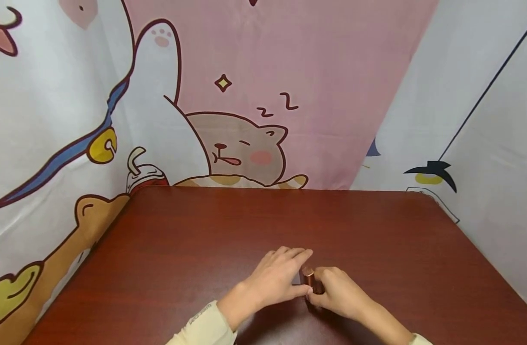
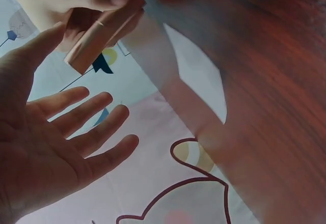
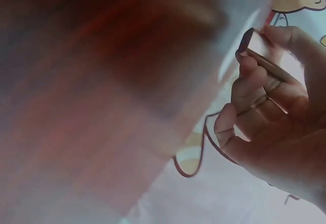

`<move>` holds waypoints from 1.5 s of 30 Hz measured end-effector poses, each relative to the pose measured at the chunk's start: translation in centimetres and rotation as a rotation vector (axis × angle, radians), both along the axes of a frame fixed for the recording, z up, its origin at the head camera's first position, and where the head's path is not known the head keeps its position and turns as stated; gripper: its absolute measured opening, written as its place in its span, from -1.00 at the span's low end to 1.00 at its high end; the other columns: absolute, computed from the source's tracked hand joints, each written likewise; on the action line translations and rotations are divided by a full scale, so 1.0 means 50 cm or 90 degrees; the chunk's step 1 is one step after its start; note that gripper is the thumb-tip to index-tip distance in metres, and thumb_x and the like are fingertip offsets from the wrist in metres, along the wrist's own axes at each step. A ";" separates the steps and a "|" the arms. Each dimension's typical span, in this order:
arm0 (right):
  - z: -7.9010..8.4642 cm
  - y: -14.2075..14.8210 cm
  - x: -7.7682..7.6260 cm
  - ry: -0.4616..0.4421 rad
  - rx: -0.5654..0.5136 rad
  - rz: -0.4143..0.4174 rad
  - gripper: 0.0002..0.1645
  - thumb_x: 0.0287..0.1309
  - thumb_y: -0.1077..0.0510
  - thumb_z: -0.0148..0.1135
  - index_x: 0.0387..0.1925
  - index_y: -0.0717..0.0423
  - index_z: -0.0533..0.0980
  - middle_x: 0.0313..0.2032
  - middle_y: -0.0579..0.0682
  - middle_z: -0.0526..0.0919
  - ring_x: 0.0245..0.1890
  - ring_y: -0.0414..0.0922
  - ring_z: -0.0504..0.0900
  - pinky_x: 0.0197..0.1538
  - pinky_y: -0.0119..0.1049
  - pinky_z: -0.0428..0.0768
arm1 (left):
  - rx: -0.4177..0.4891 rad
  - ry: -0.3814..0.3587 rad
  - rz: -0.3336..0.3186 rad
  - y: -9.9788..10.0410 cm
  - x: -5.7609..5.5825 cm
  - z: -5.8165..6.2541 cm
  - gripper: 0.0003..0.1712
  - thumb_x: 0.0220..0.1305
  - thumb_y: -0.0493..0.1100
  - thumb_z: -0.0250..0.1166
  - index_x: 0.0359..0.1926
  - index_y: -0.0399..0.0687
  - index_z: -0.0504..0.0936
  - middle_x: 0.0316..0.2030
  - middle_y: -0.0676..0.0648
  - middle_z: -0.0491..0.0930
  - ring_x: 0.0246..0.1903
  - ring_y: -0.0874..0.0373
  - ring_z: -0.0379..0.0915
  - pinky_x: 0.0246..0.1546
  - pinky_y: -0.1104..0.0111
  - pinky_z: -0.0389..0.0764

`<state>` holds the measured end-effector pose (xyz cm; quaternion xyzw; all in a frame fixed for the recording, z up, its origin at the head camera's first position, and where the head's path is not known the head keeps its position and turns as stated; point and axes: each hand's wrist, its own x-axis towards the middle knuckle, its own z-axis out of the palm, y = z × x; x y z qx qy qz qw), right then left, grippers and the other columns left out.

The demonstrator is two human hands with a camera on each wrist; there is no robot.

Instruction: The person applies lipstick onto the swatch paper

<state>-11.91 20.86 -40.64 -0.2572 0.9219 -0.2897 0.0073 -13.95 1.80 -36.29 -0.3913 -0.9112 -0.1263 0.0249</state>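
Note:
A shiny rose-gold lipstick tube [image 1: 308,278] stands roughly upright, low over the brown table, pinched by my right hand [image 1: 343,293]. In the left wrist view the thumb of that hand lies along the tube [image 2: 97,35], which shows a thin seam. The right wrist view shows the tube's dark end [image 3: 246,42] poking out between thumb and fingers. My left hand [image 1: 276,278] is beside it with fingers extended and spread, holding nothing. Its thumb tip is close to the tube; whether they touch I cannot tell.
The dark red-brown table [image 1: 203,230] reaches back to a cartoon-printed curtain [image 1: 332,86] on its far and left sides. A white patch [image 2: 201,76] shows on the tabletop in the left wrist view; whether it is glare or a thing is unclear.

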 end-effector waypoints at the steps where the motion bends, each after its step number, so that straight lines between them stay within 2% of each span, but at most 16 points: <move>1: 0.004 0.000 0.002 0.019 0.008 -0.001 -0.84 -0.08 0.25 0.31 -0.54 -0.03 0.47 -0.63 -0.30 0.37 -0.69 -0.43 0.29 -0.65 -0.48 0.35 | 0.003 -0.002 0.000 -0.002 0.001 0.002 -0.19 0.10 0.22 0.30 0.32 0.05 0.30 0.21 0.05 0.37 0.12 0.12 0.32 0.02 0.12 0.41; 4: 0.019 0.000 0.006 0.071 0.022 0.006 -0.81 -0.17 0.27 0.31 -0.53 -0.05 0.47 -0.62 -0.30 0.34 -0.67 -0.44 0.25 -0.66 -0.50 0.31 | 0.016 -0.003 -0.004 -0.010 0.002 0.005 -0.19 0.10 0.22 0.30 0.32 0.05 0.30 0.21 0.05 0.37 0.11 0.12 0.32 0.03 0.12 0.41; 8: 0.043 0.004 0.008 0.146 0.051 0.025 -0.71 -0.29 0.26 0.30 -0.63 -0.13 0.36 -0.64 -0.31 0.25 -0.66 -0.45 0.16 -0.68 -0.54 0.22 | 0.038 -0.002 -0.014 -0.022 0.003 0.007 -0.20 0.10 0.20 0.30 0.31 0.04 0.31 0.20 0.04 0.38 0.09 0.12 0.34 0.03 0.15 0.41; 12: 0.072 0.005 0.004 0.178 0.073 0.050 -0.66 -0.36 0.25 0.28 -0.69 -0.14 0.28 -0.65 -0.32 0.22 -0.67 -0.46 0.14 -0.68 -0.56 0.17 | 0.058 0.019 -0.021 -0.033 0.007 0.010 -0.22 0.10 0.18 0.32 0.30 0.03 0.33 0.17 0.04 0.41 0.06 0.09 0.38 0.02 0.15 0.42; 17: 0.100 -0.001 0.001 0.187 0.116 0.059 -0.66 -0.40 0.21 0.28 -0.72 -0.15 0.26 -0.67 -0.33 0.19 -0.68 -0.44 0.11 -0.68 -0.54 0.15 | 0.081 0.077 -0.045 -0.039 0.007 0.012 -0.37 0.10 0.10 0.35 0.18 0.04 0.46 0.00 0.09 0.52 -0.06 0.17 0.46 -0.08 0.24 0.47; 21: 0.111 -0.008 0.005 0.194 0.142 0.061 -0.65 -0.42 0.18 0.28 -0.74 -0.17 0.24 -0.67 -0.35 0.15 -0.69 -0.43 0.10 -0.68 -0.52 0.14 | 0.099 0.146 -0.081 -0.041 0.005 0.012 -0.59 0.09 0.03 0.37 -0.02 0.07 0.59 -0.22 0.14 0.57 -0.27 0.28 0.49 -0.30 0.40 0.47; 24: 0.117 -0.011 0.009 0.203 0.149 0.063 -0.64 -0.43 0.17 0.29 -0.75 -0.18 0.23 -0.68 -0.35 0.13 -0.70 -0.43 0.09 -0.69 -0.52 0.13 | 0.105 0.180 -0.102 -0.044 0.004 0.013 -0.69 0.08 0.02 0.38 -0.14 0.09 0.64 -0.33 0.17 0.55 -0.41 0.34 0.44 -0.47 0.48 0.37; 27: 0.123 -0.012 0.011 0.207 0.146 0.064 -0.63 -0.44 0.17 0.29 -0.76 -0.18 0.21 -0.68 -0.36 0.12 -0.71 -0.44 0.08 -0.70 -0.52 0.10 | 0.102 0.189 -0.117 -0.047 0.004 0.016 -0.76 0.07 0.01 0.39 -0.23 0.09 0.63 -0.42 0.20 0.50 -0.51 0.39 0.34 -0.54 0.49 0.31; 32: 0.128 -0.013 0.013 0.215 0.130 0.079 -0.62 -0.48 0.18 0.28 -0.77 -0.17 0.20 -0.67 -0.37 0.10 -0.70 -0.46 0.05 -0.70 -0.55 0.04 | 0.064 0.200 -0.138 -0.051 0.008 0.021 -0.79 0.09 0.02 0.37 -0.35 0.09 0.53 -0.51 0.23 0.43 -0.58 0.42 0.26 -0.48 0.42 0.43; 40: 0.124 -0.007 0.014 0.245 0.103 0.124 -0.62 -0.48 0.18 0.31 -0.74 -0.19 0.24 -0.65 -0.38 0.12 -0.68 -0.49 0.06 -0.67 -0.61 0.02 | -0.005 0.230 -0.126 -0.063 0.025 0.034 -0.80 0.16 0.08 0.30 -0.38 0.12 0.53 -0.49 0.23 0.49 -0.56 0.39 0.35 -0.54 0.45 0.36; 43: 0.121 0.011 0.016 0.251 0.105 0.118 -0.61 -0.45 0.20 0.32 -0.72 -0.22 0.25 -0.64 -0.38 0.14 -0.67 -0.50 0.06 -0.66 -0.61 0.03 | -0.020 0.219 -0.098 -0.085 0.030 0.042 -0.81 0.16 0.07 0.29 -0.36 0.10 0.55 -0.45 0.21 0.54 -0.50 0.36 0.43 -0.50 0.44 0.40; 45: 0.120 0.029 0.019 0.260 0.098 0.101 -0.60 -0.43 0.22 0.32 -0.70 -0.24 0.26 -0.65 -0.39 0.15 -0.66 -0.51 0.07 -0.65 -0.61 0.03 | -0.012 0.196 -0.074 -0.109 0.031 0.048 -0.81 0.15 0.03 0.31 -0.32 0.06 0.56 -0.44 0.18 0.56 -0.46 0.31 0.47 -0.45 0.41 0.44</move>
